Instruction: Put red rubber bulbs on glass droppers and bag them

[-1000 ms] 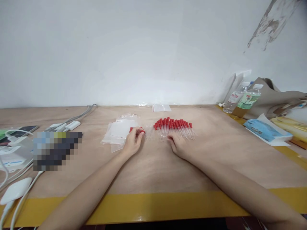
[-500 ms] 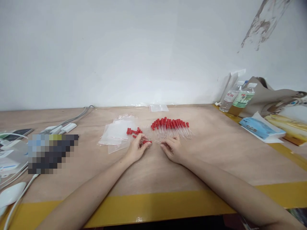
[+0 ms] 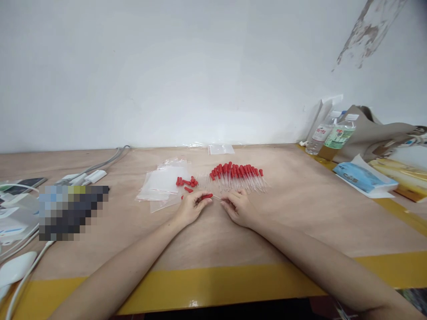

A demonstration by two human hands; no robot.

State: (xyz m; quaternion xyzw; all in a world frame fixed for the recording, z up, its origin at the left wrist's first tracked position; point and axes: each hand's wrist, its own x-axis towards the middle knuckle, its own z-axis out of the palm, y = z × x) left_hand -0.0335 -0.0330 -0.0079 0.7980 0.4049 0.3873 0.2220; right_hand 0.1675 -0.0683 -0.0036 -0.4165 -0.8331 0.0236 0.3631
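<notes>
My left hand [image 3: 191,208] is closed on a red rubber dropper bulb [image 3: 207,196], whose end points right. Facing it, my right hand [image 3: 239,208] pinches a thin clear dropper tube [image 3: 216,197]. The tube's left end is at the bulb's mouth; I cannot tell whether it is inside. Loose red bulbs [image 3: 187,182] lie just beyond my left hand. Several clear tubes [image 3: 204,179] without bulbs lie behind the gap between my hands. To their right is a row of droppers with red bulbs [image 3: 238,171], tips toward me.
Clear zip bags [image 3: 160,184] lie spread left of the bulbs, and another small bag [image 3: 221,150] rests by the wall. Cables, adapters and a white mouse [image 3: 16,269] occupy the left side. Bottles [image 3: 338,135] and tissue packs [image 3: 365,175] stand at the right.
My right hand has shifted slightly left, bringing the tube up to the red bulb in my left hand. The gap between them has closed.
</notes>
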